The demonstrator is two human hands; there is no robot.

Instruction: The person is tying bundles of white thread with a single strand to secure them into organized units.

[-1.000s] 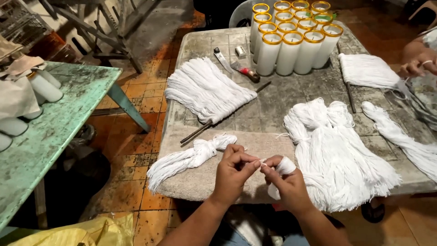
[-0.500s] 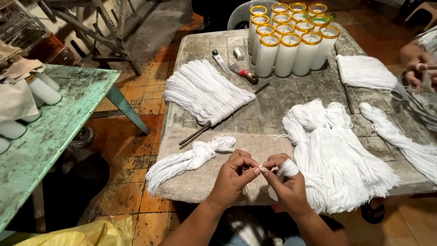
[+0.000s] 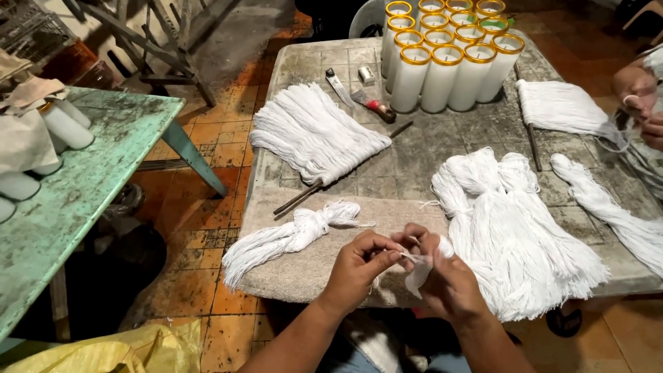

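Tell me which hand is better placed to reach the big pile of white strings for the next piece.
Right, probably. The right hand sits beside the big pile of white strings, nearly touching its left edge, and holds a small white bundle. The left hand is farther off, pinching a strand.

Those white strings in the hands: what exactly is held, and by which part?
Both hands, left and right, pinch a small string bundle at its top end.

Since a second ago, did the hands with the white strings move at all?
Hardly. The left hand and right hand stay together over the grey stone table, keeping their grip on the thin white cotton strings. The other person's hand on the right lifted higher. The knotted white string bundle and white glass candles stayed put.
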